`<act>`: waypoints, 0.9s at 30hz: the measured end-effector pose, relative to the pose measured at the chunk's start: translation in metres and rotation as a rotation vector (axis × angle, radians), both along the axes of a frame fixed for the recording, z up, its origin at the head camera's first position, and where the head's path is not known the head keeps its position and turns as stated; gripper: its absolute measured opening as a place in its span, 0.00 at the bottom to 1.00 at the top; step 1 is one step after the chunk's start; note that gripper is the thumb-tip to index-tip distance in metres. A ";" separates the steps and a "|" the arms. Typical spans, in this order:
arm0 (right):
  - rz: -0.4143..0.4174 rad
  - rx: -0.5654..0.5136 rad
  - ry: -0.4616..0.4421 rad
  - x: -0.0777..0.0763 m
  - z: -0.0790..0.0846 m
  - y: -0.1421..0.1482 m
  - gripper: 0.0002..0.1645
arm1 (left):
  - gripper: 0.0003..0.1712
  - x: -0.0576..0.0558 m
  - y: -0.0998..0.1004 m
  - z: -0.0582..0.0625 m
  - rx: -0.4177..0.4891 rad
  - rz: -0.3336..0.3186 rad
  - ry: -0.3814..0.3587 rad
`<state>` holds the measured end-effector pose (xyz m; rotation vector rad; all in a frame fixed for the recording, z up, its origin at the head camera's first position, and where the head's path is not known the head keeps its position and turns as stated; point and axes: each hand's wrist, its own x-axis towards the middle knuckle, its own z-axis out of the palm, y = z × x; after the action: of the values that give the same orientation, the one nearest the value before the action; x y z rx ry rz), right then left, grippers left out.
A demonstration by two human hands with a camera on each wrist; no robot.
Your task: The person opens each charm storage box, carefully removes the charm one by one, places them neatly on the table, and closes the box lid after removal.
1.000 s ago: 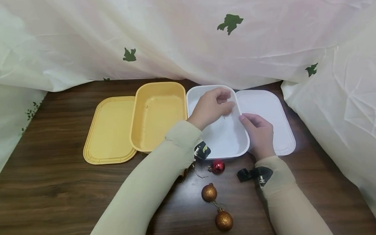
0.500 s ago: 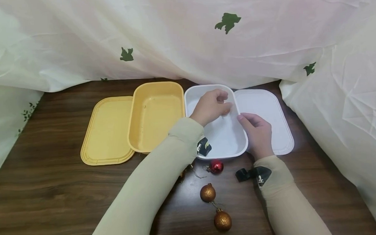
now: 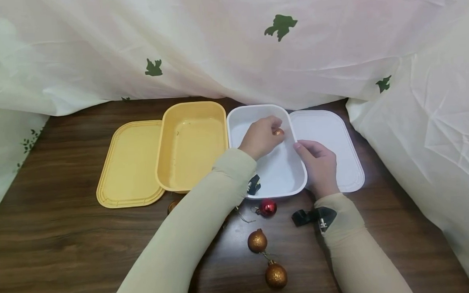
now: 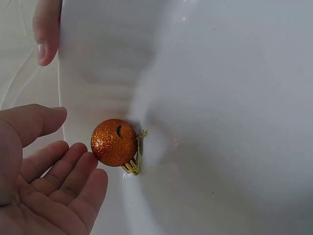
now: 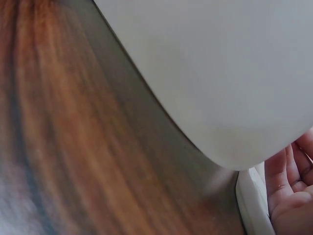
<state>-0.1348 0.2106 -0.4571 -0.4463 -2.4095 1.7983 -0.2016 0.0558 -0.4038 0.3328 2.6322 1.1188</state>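
My left hand is inside the white box, its palm and spread fingers turned toward a glittery orange Christmas ball. The ball lies against the box's inner side wall, gold cap and cord toward the box floor. The fingertips are right at its surface, while the thumb stands apart from it. My right hand pinches the right rim of the box, thumb on the rim. In the right wrist view, part of that hand shows beside the white wall.
Left of the white box stands a yellow box, with a yellow lid beside it. A white lid lies at right. In front are a red ball, orange balls and another half behind my left sleeve. Cloth hangs behind.
The orange ball, hidden by my left hand at first, now shows past its fingers in the white box. My right hand keeps its place on the rim. The head view has shifted slightly.
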 end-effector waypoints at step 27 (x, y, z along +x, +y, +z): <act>0.013 -0.017 0.032 -0.001 -0.005 0.002 0.27 | 0.19 -0.001 0.003 -0.006 -0.194 -0.060 0.016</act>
<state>-0.1358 0.2125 -0.4625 -0.4021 -2.3834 1.8179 -0.2030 0.0586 -0.4101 0.3788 2.6970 0.8376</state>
